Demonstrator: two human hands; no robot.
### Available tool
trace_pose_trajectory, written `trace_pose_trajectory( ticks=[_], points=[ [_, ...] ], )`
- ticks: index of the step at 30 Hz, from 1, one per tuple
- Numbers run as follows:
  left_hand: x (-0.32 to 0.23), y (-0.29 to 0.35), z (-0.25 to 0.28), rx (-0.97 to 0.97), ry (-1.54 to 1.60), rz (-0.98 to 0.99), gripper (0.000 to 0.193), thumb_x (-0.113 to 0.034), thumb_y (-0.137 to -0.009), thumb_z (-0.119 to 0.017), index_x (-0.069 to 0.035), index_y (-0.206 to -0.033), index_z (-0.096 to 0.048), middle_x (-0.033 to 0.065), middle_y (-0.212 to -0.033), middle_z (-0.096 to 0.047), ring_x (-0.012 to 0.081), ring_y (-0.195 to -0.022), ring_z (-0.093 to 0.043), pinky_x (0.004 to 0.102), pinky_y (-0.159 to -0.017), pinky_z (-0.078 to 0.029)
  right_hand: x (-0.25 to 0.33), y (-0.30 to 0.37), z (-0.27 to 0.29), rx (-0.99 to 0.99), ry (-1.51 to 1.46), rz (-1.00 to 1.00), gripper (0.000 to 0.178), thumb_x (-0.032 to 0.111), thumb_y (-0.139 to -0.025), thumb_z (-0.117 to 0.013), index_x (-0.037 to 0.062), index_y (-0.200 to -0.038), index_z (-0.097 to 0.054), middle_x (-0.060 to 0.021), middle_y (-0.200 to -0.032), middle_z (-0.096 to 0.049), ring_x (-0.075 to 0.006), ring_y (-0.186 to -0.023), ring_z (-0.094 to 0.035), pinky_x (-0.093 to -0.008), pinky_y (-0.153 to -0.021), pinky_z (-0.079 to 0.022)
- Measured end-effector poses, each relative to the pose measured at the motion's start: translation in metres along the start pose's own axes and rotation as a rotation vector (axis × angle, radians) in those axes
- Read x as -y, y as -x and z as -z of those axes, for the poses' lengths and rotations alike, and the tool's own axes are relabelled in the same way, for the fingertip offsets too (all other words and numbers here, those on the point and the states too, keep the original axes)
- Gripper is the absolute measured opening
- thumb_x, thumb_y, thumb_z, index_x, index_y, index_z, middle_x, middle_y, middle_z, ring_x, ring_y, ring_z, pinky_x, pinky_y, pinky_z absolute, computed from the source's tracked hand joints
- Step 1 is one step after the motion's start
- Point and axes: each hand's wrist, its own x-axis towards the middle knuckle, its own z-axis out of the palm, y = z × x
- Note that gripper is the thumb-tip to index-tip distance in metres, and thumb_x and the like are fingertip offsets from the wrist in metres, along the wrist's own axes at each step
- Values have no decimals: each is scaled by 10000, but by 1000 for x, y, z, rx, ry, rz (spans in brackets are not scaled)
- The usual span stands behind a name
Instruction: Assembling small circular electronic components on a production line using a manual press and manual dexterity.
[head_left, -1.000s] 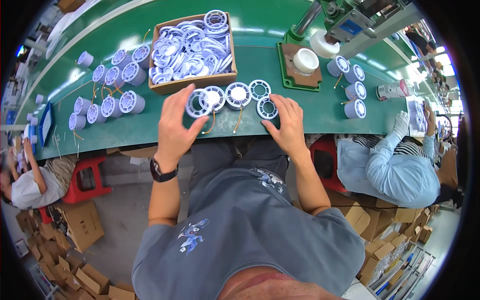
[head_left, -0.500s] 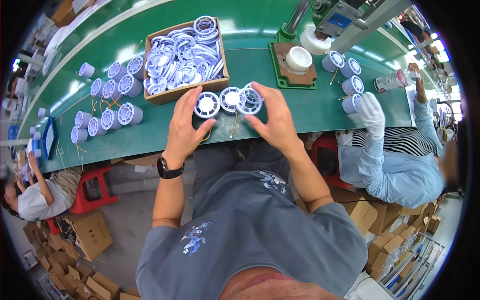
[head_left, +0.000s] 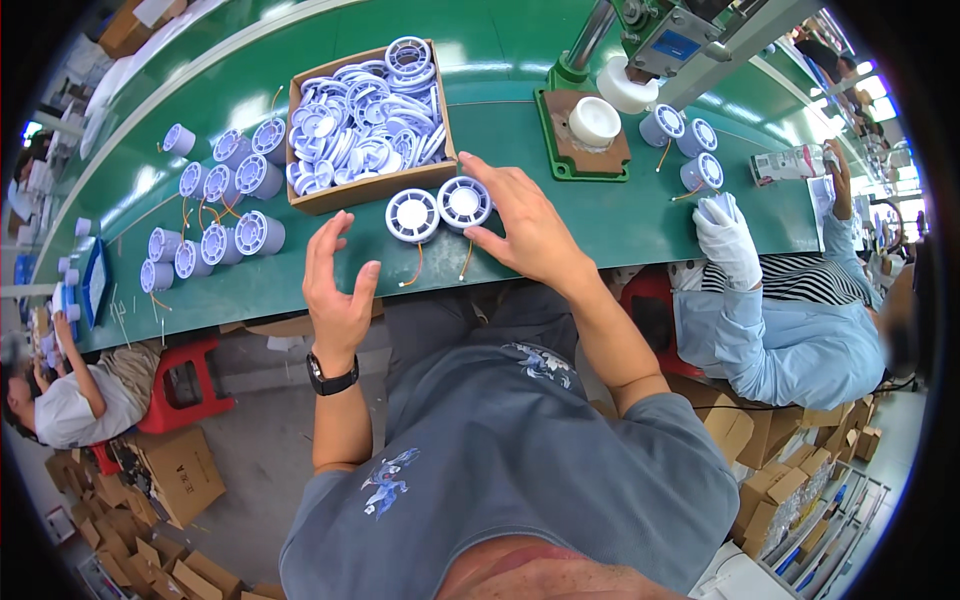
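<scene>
Two pale lavender round cups with white centres and slotted rims stand side by side in front of me, the left cup (head_left: pixel 412 215) and the right cup (head_left: pixel 464 203). A thin orange lead trails from each toward the table edge. My right hand (head_left: pixel 530 225) curves along the right cup's far right side, thumb and fingers wide apart; whether it touches the cup I cannot tell. Down to the left, clear of both cups, my left hand (head_left: pixel 338 295) is open with fingers spread. Just beyond the cups sits a cardboard box (head_left: pixel 375 188) full of loose pale rings and discs (head_left: pixel 360 120).
Several similar cups (head_left: pixel 228 180) lie at left on the green table (head_left: pixel 560 220). A green press (head_left: pixel 590 165) with a white round fixture (head_left: pixel 594 122) stands at back right. A co-worker's white-gloved hand (head_left: pixel 728 245) holds a cup beside more cups (head_left: pixel 700 138).
My left hand has let go of the left cup and drawn back. The slotted ring in my right hand no longer shows separately; it seems to lie on the right cup. The co-worker's glove lowered.
</scene>
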Motion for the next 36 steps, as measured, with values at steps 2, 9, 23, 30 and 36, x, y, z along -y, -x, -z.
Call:
trace_pose_trajectory(
  ticks=[2, 9, 23, 30, 36],
  points=[
    [-1, -1, 0, -14, 9, -12, 522, -111, -838, -685, 5, -1317, -516, 172, -1220, -602, 297, -1080, -580, 382, -893, -469, -2, 1, -3, -35, -8, 31, 846, 80, -685, -788, 74, -1429, -384, -160, -1197, -590, -352, -1106, -548, -416, -963, -428],
    [-19, 4, -7, -45, 63, -103, 487, -73, -819, -673, 19, -1277, -534, 172, -1213, -605, 289, -1058, -586, 363, -867, -476, -5, 17, -6, -9, -98, -174, 907, 53, -661, -806, 80, -1453, -365, -158, -1248, -584, -346, -1182, -538, -412, -1018, -419],
    [-64, -5, -140, 267, 159, 25, 781, -99, -710, -801, -12, -1394, -434, 159, -1294, -549, 295, -1177, -549, 371, -964, -450, -13, 81, 25, -213, -107, -282, 886, 20, -661, -781, 54, -1444, -368, -169, -1243, -588, -321, -1157, -568, -395, -1018, -431],
    [-55, -10, -145, 368, 244, 117, 705, -139, -694, -836, -2, -1314, -530, 171, -1177, -625, 293, -1101, -599, 375, -963, -465, -30, 100, 41, -253, -250, -254, 817, -35, -686, -697, 33, -1433, -373, -164, -1274, -566, -279, -1156, -571, -371, -1021, -430],
    [-54, -13, -146, 414, 422, 247, 642, -97, -691, -836, 1, -1269, -574, 135, -1126, -670, 205, -1037, -642, 318, -917, -493, -44, 97, 41, -243, -330, -277, 802, -39, -683, -686, 35, -1423, -387, -155, -1283, -563, -262, -1135, -578, -367, -1010, -430]
  ],
)
